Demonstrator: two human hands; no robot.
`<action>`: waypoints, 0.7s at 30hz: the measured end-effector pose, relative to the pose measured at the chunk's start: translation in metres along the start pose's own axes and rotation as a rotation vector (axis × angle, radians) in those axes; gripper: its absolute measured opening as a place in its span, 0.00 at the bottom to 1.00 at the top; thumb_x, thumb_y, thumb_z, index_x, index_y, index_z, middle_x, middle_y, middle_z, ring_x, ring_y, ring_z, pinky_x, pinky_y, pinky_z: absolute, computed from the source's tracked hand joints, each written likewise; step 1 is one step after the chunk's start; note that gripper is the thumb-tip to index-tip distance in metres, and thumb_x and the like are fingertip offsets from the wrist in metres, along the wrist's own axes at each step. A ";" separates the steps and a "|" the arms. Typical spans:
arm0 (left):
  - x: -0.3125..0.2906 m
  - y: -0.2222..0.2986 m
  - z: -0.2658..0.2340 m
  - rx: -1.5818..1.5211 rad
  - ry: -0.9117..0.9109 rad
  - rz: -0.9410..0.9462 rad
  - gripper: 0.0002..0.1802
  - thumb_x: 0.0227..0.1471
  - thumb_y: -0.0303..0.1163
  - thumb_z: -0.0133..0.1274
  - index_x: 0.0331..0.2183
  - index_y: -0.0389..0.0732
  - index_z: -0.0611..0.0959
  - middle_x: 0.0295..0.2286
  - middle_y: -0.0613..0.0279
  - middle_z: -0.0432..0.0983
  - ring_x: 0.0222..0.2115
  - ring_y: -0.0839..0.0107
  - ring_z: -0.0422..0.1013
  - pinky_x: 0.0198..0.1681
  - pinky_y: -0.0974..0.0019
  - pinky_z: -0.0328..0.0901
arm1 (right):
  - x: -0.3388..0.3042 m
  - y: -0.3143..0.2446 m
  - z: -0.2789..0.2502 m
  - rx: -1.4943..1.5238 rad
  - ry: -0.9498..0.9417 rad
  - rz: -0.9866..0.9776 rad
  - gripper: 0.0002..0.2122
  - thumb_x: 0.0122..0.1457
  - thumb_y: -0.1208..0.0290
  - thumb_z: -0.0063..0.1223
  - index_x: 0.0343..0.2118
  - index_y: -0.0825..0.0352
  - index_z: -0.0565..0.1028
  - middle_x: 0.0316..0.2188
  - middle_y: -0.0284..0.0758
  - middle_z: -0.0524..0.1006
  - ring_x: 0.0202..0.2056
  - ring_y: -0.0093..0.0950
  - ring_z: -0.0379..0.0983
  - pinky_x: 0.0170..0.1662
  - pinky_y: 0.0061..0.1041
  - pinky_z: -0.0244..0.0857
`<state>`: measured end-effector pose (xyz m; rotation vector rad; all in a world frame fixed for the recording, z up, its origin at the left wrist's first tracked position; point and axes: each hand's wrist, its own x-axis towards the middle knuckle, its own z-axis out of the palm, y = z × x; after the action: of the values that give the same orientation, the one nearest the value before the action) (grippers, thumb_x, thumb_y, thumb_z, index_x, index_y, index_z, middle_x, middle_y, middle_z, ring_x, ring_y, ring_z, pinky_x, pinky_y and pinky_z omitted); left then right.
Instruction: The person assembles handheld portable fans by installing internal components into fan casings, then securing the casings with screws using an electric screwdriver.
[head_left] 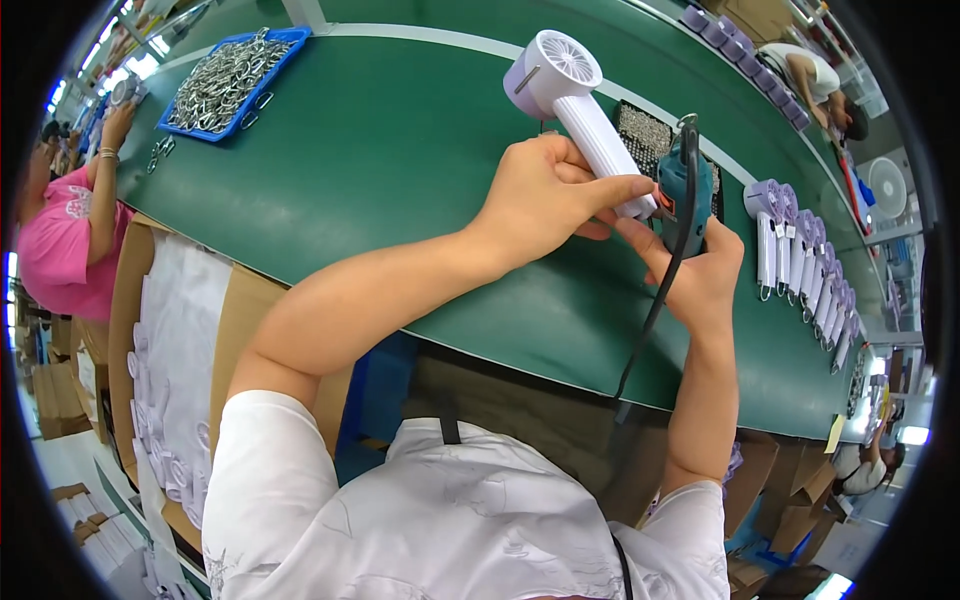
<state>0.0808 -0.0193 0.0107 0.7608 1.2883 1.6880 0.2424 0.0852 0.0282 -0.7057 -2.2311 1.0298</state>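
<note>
Your left hand (pixel 538 195) curls its fingers round a white-and-lilac plastic hand fan (pixel 590 127), over the green table (pixel 410 130). The fan's round head points up-left, its long handle down-right. Your right hand (pixel 703 275) grips a teal power tool (pixel 704 195) with a black cord (pixel 689 170); its red label (pixel 665 203) is blurry.

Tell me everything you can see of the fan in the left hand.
The fan looks plastic: a round lilac-and-white head with a spoked white grille, and a ribbed white handle. It slants above the green table, head toward upper left. The left hand grips the handle; the teal tool is by its lower end, contact unclear.
</note>
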 end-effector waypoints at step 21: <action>0.041 -0.015 -0.033 0.023 0.045 -0.292 0.17 0.61 0.31 0.56 0.46 0.26 0.77 0.36 0.49 0.81 0.34 0.63 0.80 0.36 0.61 0.78 | 0.112 0.004 -0.039 0.681 0.334 -0.425 0.18 0.69 0.59 0.52 0.37 0.75 0.76 0.21 0.36 0.75 0.16 0.27 0.69 0.22 0.30 0.65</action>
<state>0.0386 0.0048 -0.0139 0.5209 1.3788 1.4638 0.1918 0.1811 0.0772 -0.0823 -1.5028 1.2323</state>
